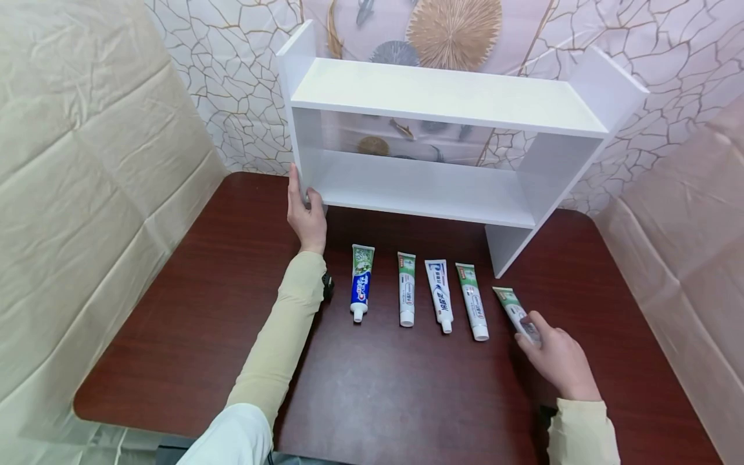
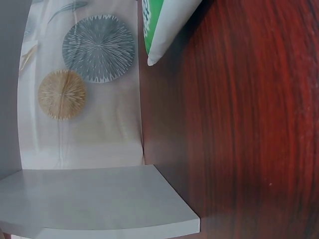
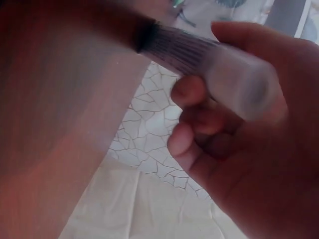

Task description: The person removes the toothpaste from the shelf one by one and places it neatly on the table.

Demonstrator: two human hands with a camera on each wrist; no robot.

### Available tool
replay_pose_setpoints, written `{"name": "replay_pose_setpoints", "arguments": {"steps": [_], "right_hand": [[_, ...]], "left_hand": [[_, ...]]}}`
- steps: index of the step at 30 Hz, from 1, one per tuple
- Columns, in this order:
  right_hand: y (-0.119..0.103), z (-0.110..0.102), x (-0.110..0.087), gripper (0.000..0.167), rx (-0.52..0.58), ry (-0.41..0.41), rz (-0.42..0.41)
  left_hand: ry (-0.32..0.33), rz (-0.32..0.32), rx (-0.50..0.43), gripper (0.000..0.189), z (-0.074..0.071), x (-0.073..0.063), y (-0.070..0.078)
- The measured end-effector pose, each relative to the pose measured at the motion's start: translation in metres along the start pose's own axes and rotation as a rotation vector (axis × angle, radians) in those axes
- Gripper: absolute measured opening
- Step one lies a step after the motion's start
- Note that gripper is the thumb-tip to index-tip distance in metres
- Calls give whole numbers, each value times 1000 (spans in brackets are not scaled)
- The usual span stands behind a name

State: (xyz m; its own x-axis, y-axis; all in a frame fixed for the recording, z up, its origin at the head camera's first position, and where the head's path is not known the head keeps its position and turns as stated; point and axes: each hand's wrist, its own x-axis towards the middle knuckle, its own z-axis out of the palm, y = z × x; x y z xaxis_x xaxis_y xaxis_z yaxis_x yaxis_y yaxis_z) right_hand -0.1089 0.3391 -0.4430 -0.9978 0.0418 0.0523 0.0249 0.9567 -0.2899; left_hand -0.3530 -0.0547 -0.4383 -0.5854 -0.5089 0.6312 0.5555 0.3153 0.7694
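Observation:
My right hand (image 1: 558, 358) holds a green and white toothpaste tube (image 1: 513, 310) by its cap end, just right of the shelf's right leg. In the right wrist view, curled fingers and thumb surround the tube (image 3: 187, 52), blurred around its whitish cap. At the left, my left hand (image 1: 308, 219) grips the lower side panel of a white two-tier shelf (image 1: 427, 184), thumb on the inner side. Between the hands lie a blue and green toothpaste tube (image 1: 361, 281), a green and white tube (image 1: 406, 289), a white and blue tube (image 1: 440, 294) and another green and white tube (image 1: 472, 300).
The shelf stands at the back of a dark red-brown table (image 1: 372, 394), turned at a slight angle. Behind it hangs a patterned backdrop (image 1: 232, 84). Beige cloth walls (image 1: 87, 194) flank the table on both sides.

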Motion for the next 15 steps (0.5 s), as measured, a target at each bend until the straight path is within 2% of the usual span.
{"name": "replay_pose_setpoints", "arguments": {"steps": [4,15], "right_hand": [[1,4,0,37,15,-76,-9],[1,4,2,36,60,-173,-20]], "left_hand": [[10,0,-7,52,0,1,-1],[14,-45,-5,51,4,0,1]]}}
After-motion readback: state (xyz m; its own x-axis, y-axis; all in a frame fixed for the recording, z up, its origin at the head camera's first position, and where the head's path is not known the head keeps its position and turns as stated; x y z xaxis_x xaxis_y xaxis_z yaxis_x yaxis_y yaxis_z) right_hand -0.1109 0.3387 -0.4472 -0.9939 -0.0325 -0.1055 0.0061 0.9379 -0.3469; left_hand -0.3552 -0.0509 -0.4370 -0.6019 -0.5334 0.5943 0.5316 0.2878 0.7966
